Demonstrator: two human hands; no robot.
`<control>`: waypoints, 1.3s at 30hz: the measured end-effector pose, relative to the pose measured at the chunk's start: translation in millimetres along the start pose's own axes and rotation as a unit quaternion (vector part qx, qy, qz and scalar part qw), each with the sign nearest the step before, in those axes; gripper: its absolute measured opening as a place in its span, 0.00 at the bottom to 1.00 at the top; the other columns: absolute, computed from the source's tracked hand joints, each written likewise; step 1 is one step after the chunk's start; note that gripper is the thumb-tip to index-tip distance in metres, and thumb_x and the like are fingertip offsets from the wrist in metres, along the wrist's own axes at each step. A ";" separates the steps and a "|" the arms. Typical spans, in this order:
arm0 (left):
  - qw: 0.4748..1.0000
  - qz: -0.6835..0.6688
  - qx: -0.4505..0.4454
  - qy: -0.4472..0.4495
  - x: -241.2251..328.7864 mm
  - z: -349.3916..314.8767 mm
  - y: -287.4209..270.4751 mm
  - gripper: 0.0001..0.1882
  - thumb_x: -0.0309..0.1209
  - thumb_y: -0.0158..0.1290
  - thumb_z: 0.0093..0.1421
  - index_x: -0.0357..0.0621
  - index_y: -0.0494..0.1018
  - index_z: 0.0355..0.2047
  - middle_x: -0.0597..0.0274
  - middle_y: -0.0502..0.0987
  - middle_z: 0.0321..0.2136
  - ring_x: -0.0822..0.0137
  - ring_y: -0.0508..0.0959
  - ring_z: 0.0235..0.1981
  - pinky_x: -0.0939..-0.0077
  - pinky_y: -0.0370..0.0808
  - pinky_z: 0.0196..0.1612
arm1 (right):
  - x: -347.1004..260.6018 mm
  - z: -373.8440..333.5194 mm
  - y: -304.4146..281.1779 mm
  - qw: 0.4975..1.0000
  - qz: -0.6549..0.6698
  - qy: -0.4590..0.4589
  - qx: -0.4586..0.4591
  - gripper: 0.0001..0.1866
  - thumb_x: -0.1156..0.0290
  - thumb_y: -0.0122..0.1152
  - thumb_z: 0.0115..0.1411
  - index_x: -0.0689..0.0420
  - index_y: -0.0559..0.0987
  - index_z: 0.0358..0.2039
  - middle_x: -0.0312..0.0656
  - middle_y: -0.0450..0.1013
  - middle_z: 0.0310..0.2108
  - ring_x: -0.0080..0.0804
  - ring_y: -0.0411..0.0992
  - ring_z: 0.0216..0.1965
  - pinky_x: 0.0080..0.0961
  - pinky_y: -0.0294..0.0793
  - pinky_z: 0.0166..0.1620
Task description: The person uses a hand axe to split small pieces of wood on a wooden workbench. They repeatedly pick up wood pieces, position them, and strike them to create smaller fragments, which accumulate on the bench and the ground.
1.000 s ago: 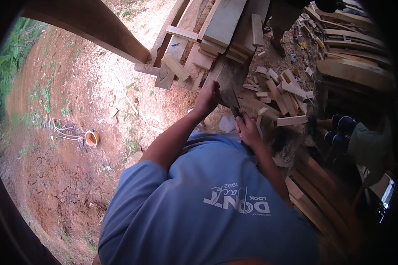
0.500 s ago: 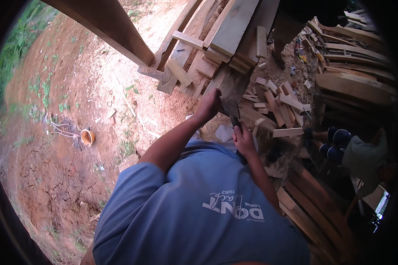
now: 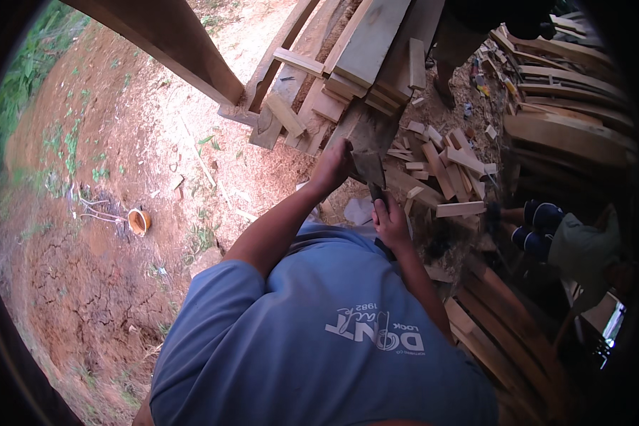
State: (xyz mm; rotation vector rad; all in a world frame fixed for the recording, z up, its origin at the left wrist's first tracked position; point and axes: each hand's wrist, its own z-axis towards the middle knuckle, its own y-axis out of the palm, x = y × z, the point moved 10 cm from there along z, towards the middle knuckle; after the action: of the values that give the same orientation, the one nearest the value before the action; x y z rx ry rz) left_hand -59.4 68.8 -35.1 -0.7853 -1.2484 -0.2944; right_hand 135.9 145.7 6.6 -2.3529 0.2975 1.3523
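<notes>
My right hand (image 3: 391,215) is wrapped round the dark handle of a broad-bladed knife (image 3: 368,169), just in front of my shirt. The blade is wide, flat and grey and points away from me. At the blade's left edge my left hand (image 3: 336,164) is closed. Its fingers are turned away, so what they grip is hidden; it may be the blade itself. Beyond both hands lies a dark, worn board (image 3: 368,130), partly covered by the blade.
Stacked planks (image 3: 373,44) rise ahead, with a thick wooden post (image 3: 184,50) to their left. Cut wood offcuts (image 3: 444,167) lie heaped on the right. Curved timbers (image 3: 571,135) are piled far right. Another person (image 3: 582,241) is at the right; an orange bucket (image 3: 139,222) stands left.
The blade has turned slightly, and its flat face shows a little more. Both hands keep almost the same place and hold. The whole view has shifted slightly.
</notes>
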 end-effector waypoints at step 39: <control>0.971 0.168 -0.032 -0.168 -30.9 -8.7 -20.9 0.27 0.46 0.73 0.50 0.40 0.72 0.36 0.46 0.78 0.30 0.44 0.80 0.33 0.51 0.75 0.36 | 55.0 13.2 5.3 0.998 0.015 0.052 0.024 0.17 0.56 0.53 0.75 0.59 0.74 0.37 0.36 0.71 0.19 0.25 0.71 0.20 0.29 0.69 0.26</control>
State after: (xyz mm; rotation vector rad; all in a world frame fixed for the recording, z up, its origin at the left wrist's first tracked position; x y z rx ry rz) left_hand -75.4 41.7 -56.8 -1.1186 -1.3982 0.0808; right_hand 151.6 147.9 -47.9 -2.3920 0.3927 1.2240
